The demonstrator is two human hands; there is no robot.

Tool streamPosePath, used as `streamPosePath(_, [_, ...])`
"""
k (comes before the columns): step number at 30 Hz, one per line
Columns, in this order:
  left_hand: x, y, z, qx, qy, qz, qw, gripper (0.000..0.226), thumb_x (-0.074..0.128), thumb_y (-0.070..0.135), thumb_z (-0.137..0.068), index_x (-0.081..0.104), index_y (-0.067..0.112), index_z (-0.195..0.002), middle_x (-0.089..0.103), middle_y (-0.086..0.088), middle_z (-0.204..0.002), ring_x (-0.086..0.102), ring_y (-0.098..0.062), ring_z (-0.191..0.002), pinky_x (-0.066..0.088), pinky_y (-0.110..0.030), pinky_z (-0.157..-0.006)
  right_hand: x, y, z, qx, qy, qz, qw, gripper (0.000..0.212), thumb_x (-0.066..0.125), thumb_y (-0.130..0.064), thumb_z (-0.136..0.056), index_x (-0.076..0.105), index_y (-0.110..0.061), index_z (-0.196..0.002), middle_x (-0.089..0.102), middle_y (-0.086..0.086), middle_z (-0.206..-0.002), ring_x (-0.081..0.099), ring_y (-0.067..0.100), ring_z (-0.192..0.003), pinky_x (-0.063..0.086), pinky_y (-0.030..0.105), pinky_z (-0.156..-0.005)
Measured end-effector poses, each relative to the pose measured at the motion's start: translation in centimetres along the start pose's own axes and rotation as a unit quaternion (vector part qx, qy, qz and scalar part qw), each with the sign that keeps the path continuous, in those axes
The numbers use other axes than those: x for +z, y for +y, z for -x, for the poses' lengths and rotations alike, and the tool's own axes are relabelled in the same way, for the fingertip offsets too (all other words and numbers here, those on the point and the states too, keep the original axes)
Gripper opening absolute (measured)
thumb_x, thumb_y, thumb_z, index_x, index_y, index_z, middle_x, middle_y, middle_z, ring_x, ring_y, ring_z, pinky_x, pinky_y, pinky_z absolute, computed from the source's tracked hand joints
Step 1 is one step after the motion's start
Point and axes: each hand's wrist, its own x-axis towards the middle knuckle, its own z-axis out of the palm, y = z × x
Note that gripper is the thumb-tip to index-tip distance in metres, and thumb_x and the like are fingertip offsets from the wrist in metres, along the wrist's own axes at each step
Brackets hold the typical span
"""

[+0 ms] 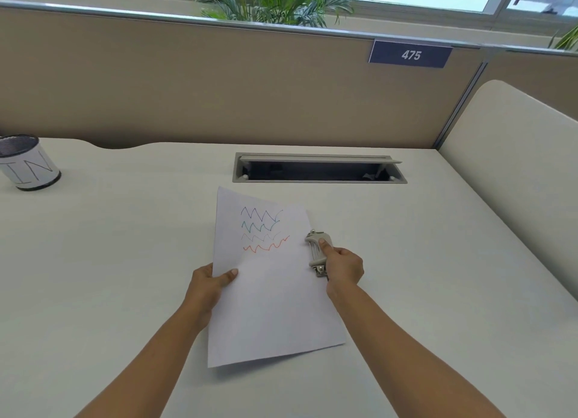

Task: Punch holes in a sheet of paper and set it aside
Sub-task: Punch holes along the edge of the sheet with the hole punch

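A white sheet of paper [269,286] with four coloured zigzag lines sits at the centre of the pale worktop [438,292]. The left hand [208,288] pinches its edge at nine o'clock, thumb on top and fingers underneath. At two o'clock from the sheet's middle, a grey hole punch [317,252] meets the sheet's edge. The right hand [342,267] is curled round the hole punch, thumb on its lever. Whether the edge lies inside the slot cannot be told. An open cable hatch [319,169] lies at twelve o'clock, and a mesh pot [29,164] stands well apart at ten o'clock.
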Motion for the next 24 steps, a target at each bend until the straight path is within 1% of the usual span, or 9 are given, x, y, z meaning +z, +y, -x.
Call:
streamPosePath(2, [-0.11,0.12,-0.3,-0.003,-0.006,-0.005,1.0,0.013,0.064,0.008,-0.084,0.064,0.01,-0.097,0.07,-0.005,-0.081,0.066,-0.023,-0.069,0.05,-0.029,-0.057,0.08,0.15,0.14,-0.005,0.009,-0.001,1.0,0.036,0.077,-0.029,-0.074,0.067,0.005,-0.08,0.05,-0.003,-0.052,0.044,0.011,-0.046,0.033,0.022,-0.042])
streamPosePath(11, [0.19,0.03,-1.01,-0.01,-0.018,-0.02,1.0,0.017,0.064,0.006,-0.084,0.062,0.006,-0.101,0.068,-0.008,-0.082,0.065,-0.025,-0.07,0.05,-0.03,-0.059,0.07,0.16,0.09,-0.016,-0.001,0.022,1.0,0.045,0.077,-0.026,-0.074,0.064,0.015,-0.088,0.045,-0.001,-0.051,0.039,0.013,-0.046,0.033,0.023,-0.043])
streamPosePath(14, [0.21,-0.11,-1.04,-0.014,-0.017,-0.015,1.0,0.017,0.064,0.005,-0.084,0.063,0.005,-0.101,0.068,-0.009,-0.082,0.065,-0.026,-0.07,0.05,-0.03,-0.06,-0.02,0.17,-0.01,-0.018,-0.006,0.024,1.0,0.037,0.076,-0.026,-0.075,0.066,0.009,-0.084,0.049,-0.002,-0.053,0.043,0.011,-0.046,0.035,0.022,-0.041])
streamPosePath(17, [0.18,-0.17,-0.99,-0.021,-0.016,-0.016,1.0,0.016,0.064,0.005,-0.084,0.063,0.006,-0.1,0.069,-0.008,-0.082,0.065,-0.026,-0.071,0.051,-0.031,-0.062,-0.03,-0.07,0.19,-0.029,-0.017,0.043,0.999,0.025,0.076,-0.029,-0.074,0.063,-0.009,-0.07,0.052,-0.004,-0.049,0.049,0.01,-0.042,0.042,0.02,-0.035])
streamPosePath(19, [0.2,-0.18,-0.96,-0.023,-0.011,-0.014,1.0,0.016,0.064,0.005,-0.084,0.063,0.006,-0.099,0.068,-0.008,-0.081,0.065,-0.025,-0.07,0.051,-0.031,-0.061,-0.1,-0.21,0.29,-0.043,-0.022,0.065,0.997,0.028,0.072,-0.031,-0.078,0.058,-0.011,-0.064,0.052,-0.003,-0.047,0.048,0.011,-0.039,0.037,0.013,-0.028])
streamPosePath(20, [0.24,-0.14,-0.93,-0.024,-0.009,-0.015,1.0,0.016,0.064,0.004,-0.084,0.063,0.006,-0.1,0.068,-0.009,-0.082,0.065,-0.025,-0.071,0.051,-0.031,-0.062,-0.2,-0.22,0.26,-0.052,-0.021,0.081,0.995,0.029,0.068,-0.03,-0.082,0.058,-0.01,-0.065,0.051,-0.003,-0.048,0.048,0.014,-0.041,0.036,0.013,-0.029])
streamPosePath(21, [0.28,-0.09,-0.89,-0.026,-0.008,-0.017,1.0,0.017,0.064,0.004,-0.084,0.063,0.005,-0.101,0.068,-0.01,-0.084,0.065,-0.026,-0.072,0.051,-0.031,-0.063,-0.34,-0.19,0.21,-0.06,-0.02,0.1,0.993,0.028,0.064,-0.029,-0.086,0.059,-0.008,-0.068,0.05,-0.002,-0.05,0.05,0.019,-0.046,0.038,0.015,-0.034])
streamPosePath(22, [0.35,-0.03,-0.82,-0.027,-0.009,-0.016,0.999,0.018,0.064,0.004,-0.083,0.063,0.005,-0.102,0.068,-0.011,-0.087,0.065,-0.026,-0.073,0.051,-0.031,-0.064,-0.49,-0.14,0.16,-0.068,-0.022,0.117,0.991,0.026,0.06,-0.027,-0.089,0.063,-0.005,-0.074,0.052,0.0,-0.055,0.051,0.023,-0.054,0.041,0.018,-0.043])
streamPosePath(24, [0.45,0.11,-0.67,-0.029,-0.012,-0.014,0.999,0.021,0.064,0.004,-0.083,0.062,0.004,-0.104,0.067,-0.014,-0.092,0.065,-0.028,-0.075,0.052,-0.033,-0.067,-0.68,0.11,0.03,-0.08,-0.027,0.13,0.988,0.022,0.056,-0.022,-0.091,0.067,-0.003,-0.095,0.064,0.007,-0.076,0.056,0.025,-0.071,0.045,0.026,-0.063])
